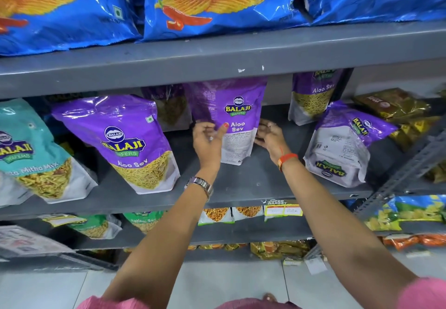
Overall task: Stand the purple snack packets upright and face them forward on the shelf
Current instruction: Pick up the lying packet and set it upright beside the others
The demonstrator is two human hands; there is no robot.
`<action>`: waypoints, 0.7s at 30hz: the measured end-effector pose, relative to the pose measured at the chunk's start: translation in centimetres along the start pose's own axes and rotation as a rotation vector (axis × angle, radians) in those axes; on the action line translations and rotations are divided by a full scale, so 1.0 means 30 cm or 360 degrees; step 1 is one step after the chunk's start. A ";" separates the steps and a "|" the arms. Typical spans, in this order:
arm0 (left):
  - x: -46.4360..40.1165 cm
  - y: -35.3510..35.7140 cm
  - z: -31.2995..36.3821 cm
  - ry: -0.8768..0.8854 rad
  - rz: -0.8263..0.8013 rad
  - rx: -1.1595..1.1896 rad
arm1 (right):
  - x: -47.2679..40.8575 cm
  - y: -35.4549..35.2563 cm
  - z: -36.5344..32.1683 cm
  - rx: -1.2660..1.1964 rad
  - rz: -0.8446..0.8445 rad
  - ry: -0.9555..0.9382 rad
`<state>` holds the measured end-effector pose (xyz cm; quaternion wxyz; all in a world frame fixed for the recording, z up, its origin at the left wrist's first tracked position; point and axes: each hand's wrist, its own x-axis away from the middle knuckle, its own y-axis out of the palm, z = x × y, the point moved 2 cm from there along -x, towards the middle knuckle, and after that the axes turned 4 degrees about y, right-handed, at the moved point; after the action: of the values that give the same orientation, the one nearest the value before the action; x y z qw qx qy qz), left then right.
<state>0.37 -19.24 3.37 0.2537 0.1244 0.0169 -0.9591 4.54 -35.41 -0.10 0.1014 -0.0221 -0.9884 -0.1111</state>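
Observation:
Several purple Aloo Sev packets stand on the grey middle shelf [253,183]. The centre packet [237,110] stands upright, its side panel turned toward me. My left hand [207,140] grips its left edge, thumb on the front. My right hand [270,137] presses its right edge. A left packet [130,139] leans with its front showing. A right packet [342,144] lies upside down and tilted, back side out. Two more packets [313,96] [169,105] stand upright at the back.
A teal Mitha Mix packet [31,151] leans at the far left. Gold packets [395,105] lie at the right. Blue chip bags [212,2] fill the upper shelf, whose edge [217,64] overhangs the packets. Lower shelves hold more snacks.

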 end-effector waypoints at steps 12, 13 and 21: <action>0.012 -0.047 -0.074 -0.0091 -0.0372 0.0131 | 0.120 0.164 0.067 0.0085 -0.0120 0.0063; -0.004 -0.058 -0.080 -0.0159 -0.0329 0.0184 | 0.111 0.157 0.057 0.0069 -0.0070 0.0044; -0.098 -0.127 -0.074 -0.0461 0.0513 0.0680 | 0.008 0.121 -0.042 0.0044 0.0133 -0.0073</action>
<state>1.47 -14.29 1.84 0.3706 0.0379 -0.2416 -0.8960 4.79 -32.15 1.93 0.0837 -0.0646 -0.9901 -0.0925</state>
